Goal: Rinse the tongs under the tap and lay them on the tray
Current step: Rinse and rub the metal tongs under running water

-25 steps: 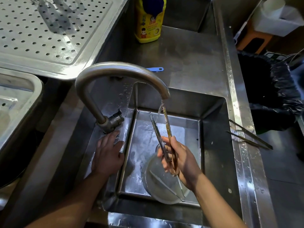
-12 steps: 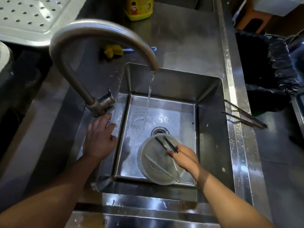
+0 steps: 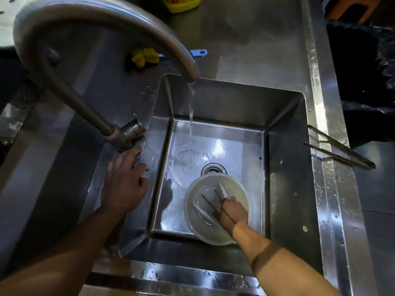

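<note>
The tongs [image 3: 222, 191] look thin, stiff and light; being wet steel, they are probably slippery and best gripped mid-arm. They sit low in the bowl [image 3: 245, 195] on the sink [image 3: 284, 167] floor, with the right hand [image 3: 234, 212] curled round their rear end. The left hand [image 3: 124, 184] rests loosely open by the tap [image 3: 119, 133], holding nothing. A second ago the tongs were up in the stream [image 3: 190, 124]; now they are clear of it.

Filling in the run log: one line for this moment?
tap running | right hand holds tongs in bowl | left hand rests on sink rim
</note>
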`<action>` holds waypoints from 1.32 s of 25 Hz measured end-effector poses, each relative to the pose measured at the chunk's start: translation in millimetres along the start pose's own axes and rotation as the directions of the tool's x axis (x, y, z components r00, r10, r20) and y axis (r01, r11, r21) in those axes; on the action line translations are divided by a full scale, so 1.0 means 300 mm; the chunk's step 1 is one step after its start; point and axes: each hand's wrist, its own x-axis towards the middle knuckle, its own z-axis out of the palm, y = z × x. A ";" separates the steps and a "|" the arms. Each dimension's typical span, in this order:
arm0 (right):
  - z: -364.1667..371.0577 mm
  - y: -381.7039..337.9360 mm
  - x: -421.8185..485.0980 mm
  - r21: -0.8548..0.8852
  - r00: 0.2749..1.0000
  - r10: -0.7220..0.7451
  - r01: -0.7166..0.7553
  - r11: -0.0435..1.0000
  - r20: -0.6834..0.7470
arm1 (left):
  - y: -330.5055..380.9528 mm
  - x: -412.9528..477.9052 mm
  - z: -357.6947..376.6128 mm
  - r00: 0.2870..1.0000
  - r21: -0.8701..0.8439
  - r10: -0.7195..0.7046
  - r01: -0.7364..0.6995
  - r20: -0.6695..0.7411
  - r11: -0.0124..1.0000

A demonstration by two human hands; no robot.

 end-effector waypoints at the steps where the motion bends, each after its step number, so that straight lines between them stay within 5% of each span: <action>1: 0.009 0.002 0.000 -0.007 1.000 -0.002 0.002 1.000 -0.003 | 0.001 0.001 0.001 1.000 -0.003 -0.007 0.007 0.004 1.000; 4: 0.002 0.002 -0.012 0.013 0.999 -0.016 0.015 1.000 0.043 | -0.005 -0.006 0.004 1.000 0.003 -0.011 0.011 0.002 1.000; 7: -0.070 0.015 -0.066 0.207 1.000 -0.020 0.015 0.978 0.018 | 0.001 -0.002 -0.005 1.000 0.017 -0.002 0.002 0.009 1.000; 13: -0.331 0.154 -0.258 0.589 0.906 0.141 0.135 0.797 -0.398 | -0.002 -0.005 -0.005 1.000 -0.009 0.006 -0.005 0.005 1.000; 17: -0.566 0.360 -0.297 0.456 0.695 0.244 0.135 0.880 -0.677 | -0.003 0.004 0.002 1.000 -0.005 -0.011 0.011 0.020 1.000; 19: -0.659 0.454 -0.273 0.378 0.649 0.238 0.082 0.922 -0.723 | -0.007 0.000 0.006 1.000 -0.005 -0.013 0.013 0.025 1.000; 23: -0.752 0.578 -0.175 0.129 0.721 0.157 -0.093 0.987 -0.675 | 0.002 -0.005 -0.003 1.000 -0.019 -0.029 0.029 0.013 0.999; 27: -0.760 0.625 -0.090 0.066 0.788 0.177 -0.171 0.983 -0.589 | 0.000 -0.004 0.000 1.000 -0.040 -0.031 0.031 0.001 0.999; 33: -0.748 0.652 -0.063 -0.022 0.787 0.154 -0.207 0.978 -0.597 | -0.002 0.000 0.003 1.000 -0.033 -0.031 0.031 0.006 0.999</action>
